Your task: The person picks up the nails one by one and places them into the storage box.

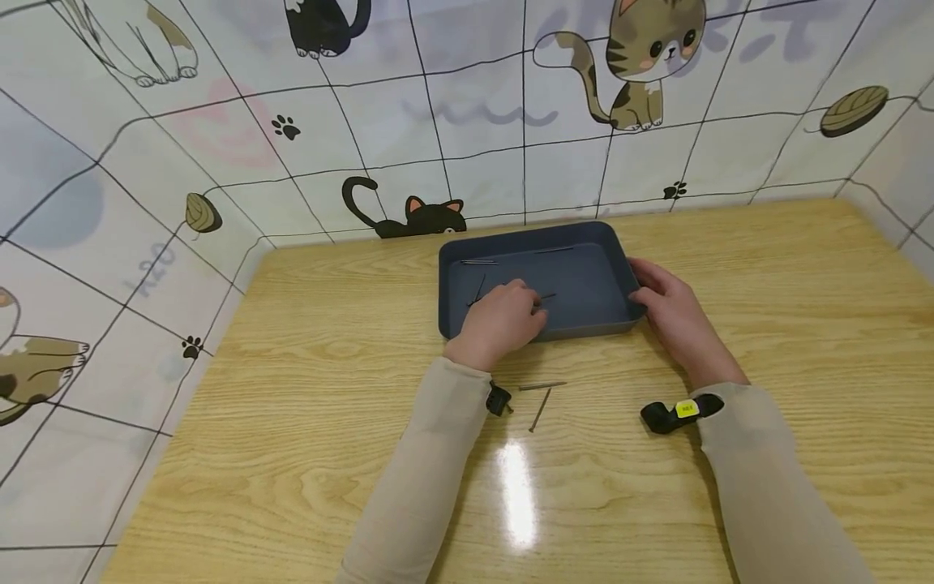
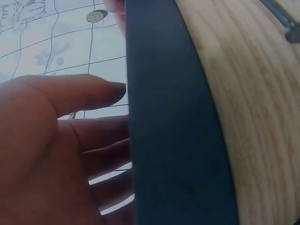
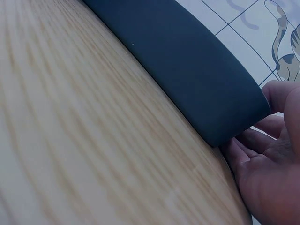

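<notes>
A dark blue-grey rectangular tray [image 1: 584, 327] lies on the wooden table. My left hand [image 1: 503, 320] reaches over the tray's front wall, its fingertips low inside. One thin nail [image 1: 549, 296] shows right beside those fingers; whether they pinch it is hidden. In the left wrist view the thumb [image 2: 89, 93] stands apart from the fingers, whose tips vanish behind the tray wall [image 2: 173, 112]. My right hand [image 1: 674, 316] grips the tray's right side near the front corner, thumb at the rim. The right wrist view shows its fingers [image 3: 243, 150] curled at the tray's corner [image 3: 239, 122].
More thin nails lie inside the tray, some at the back left [image 1: 478, 262], one at the back [image 1: 554, 250]. Two nails, one crosswise [image 1: 541, 386] and one slanted [image 1: 540, 410], lie on the table [image 1: 328, 341] before the tray. A cat-printed cloth wall [image 1: 481, 122] stands behind.
</notes>
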Action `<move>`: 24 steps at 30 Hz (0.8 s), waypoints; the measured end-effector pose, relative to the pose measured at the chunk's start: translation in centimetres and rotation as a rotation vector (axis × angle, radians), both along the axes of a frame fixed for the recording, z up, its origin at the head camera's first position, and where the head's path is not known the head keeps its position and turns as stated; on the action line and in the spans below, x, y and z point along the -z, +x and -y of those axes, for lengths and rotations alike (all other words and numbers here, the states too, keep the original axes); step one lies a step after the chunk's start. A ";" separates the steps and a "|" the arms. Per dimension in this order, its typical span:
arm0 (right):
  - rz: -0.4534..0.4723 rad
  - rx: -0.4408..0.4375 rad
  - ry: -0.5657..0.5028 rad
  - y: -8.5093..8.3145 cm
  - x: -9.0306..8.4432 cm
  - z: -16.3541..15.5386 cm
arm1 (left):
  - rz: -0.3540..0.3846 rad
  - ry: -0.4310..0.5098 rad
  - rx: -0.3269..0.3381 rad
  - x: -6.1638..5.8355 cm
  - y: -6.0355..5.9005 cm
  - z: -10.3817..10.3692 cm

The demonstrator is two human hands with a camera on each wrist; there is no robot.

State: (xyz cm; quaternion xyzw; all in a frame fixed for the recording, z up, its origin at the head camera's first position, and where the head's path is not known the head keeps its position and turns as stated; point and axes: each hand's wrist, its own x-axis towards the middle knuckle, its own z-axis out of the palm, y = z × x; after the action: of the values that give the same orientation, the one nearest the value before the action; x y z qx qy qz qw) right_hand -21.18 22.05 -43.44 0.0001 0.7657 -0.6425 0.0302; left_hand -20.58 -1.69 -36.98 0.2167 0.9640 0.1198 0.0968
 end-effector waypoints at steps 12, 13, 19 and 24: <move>0.005 -0.005 0.007 0.2 -0.1 -0.2 | 0.036 -0.084 -0.014 0.7 0.0 -0.2; 0.003 -0.005 0.006 0.1 -0.1 -0.2 | 0.038 -0.088 -0.018 0.7 0.0 -0.2; -0.009 -0.004 0.010 0.0 0.0 -0.2 | 0.065 -0.108 -0.048 0.9 -0.1 -0.3; -0.015 0.000 0.019 -0.1 0.2 -0.3 | 0.081 -0.110 -0.075 1.0 -0.1 -0.3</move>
State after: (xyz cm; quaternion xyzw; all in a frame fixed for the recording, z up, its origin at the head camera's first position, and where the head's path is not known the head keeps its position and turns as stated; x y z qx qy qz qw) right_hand -21.27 22.31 -43.59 -0.0045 0.7720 -0.6351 0.0243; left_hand -20.68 -1.34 -37.99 0.1698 0.9719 0.0787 0.1428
